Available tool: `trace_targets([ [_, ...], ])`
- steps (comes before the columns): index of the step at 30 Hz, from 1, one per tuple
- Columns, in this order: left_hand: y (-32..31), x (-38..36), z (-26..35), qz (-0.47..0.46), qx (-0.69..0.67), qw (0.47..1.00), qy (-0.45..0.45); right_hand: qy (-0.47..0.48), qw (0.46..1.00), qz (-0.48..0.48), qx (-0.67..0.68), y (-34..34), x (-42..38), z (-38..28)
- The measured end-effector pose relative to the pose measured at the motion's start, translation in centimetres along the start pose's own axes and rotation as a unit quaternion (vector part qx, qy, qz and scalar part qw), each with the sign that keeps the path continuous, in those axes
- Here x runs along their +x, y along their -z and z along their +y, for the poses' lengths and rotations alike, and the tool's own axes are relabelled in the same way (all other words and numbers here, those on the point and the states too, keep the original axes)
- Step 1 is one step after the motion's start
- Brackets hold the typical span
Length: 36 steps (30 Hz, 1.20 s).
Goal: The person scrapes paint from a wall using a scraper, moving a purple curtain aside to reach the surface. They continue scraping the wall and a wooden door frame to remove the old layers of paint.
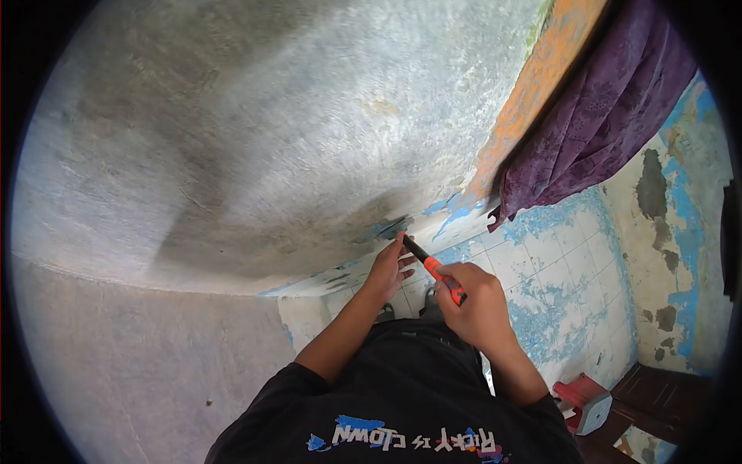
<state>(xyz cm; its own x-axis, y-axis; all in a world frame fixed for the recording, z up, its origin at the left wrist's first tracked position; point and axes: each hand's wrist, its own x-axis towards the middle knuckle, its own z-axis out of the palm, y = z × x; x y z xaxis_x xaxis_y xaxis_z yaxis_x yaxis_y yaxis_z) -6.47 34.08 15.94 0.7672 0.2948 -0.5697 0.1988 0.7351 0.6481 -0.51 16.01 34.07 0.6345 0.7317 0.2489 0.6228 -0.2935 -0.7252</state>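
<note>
My right hand (475, 300) is wrapped round the red and black handle of a tool (434, 267). The tool's black shaft slants up and left to the wall (309, 155). At its far end my left hand (388, 268) is beside the wall, thumb up near the tip and the other fingers spread apart. Whether the left thumb touches the tool is hard to tell. The wall there is grey plaster with a dark, chipped blue patch (392, 226). The tool's very tip is too small to make out.
A purple curtain (603, 108) hangs at the upper right beside an orange peeling strip (533, 85). White tiles with blue paint flakes (556, 286) cover the floor. A red and grey object (591, 406) stands at the lower right near a dark brown surface (657, 394).
</note>
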Motion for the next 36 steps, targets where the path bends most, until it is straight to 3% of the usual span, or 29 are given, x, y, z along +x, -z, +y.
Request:
trace_targets([
  [4, 0.5, -0.6, 0.5, -0.051, -0.032, 0.998, 0.003, -0.004, 0.998, 0.062, -0.006, -1.3, -0.5, -2.0],
  [7, 1.9, 0.0, 0.3, -0.086, -0.080, 0.992, 0.048, -0.009, 0.999, 0.032, -0.025, -3.0, 0.0, -1.3],
  [13, 2.1, -0.9, 1.6, -0.131, -0.062, 0.988, 0.050, -0.029, 0.996, 0.049, -0.062, -2.5, -0.5, -4.1],
  [25, 2.9, 1.1, 1.3, -0.150, -0.005, 0.985, 0.081, -0.065, 0.986, 0.153, -0.026, -5.3, -0.8, -3.2],
  [29, 1.9, -0.1, 1.9, -0.139, -0.008, 0.987, 0.077, -0.076, 0.986, 0.144, -0.037, -3.8, -1.3, -5.2],
  [36, 3.0, 1.1, 1.4, -0.113, 0.001, 0.990, 0.089, -0.067, 0.990, 0.123, -0.022, -3.1, -0.5, -3.1],
])
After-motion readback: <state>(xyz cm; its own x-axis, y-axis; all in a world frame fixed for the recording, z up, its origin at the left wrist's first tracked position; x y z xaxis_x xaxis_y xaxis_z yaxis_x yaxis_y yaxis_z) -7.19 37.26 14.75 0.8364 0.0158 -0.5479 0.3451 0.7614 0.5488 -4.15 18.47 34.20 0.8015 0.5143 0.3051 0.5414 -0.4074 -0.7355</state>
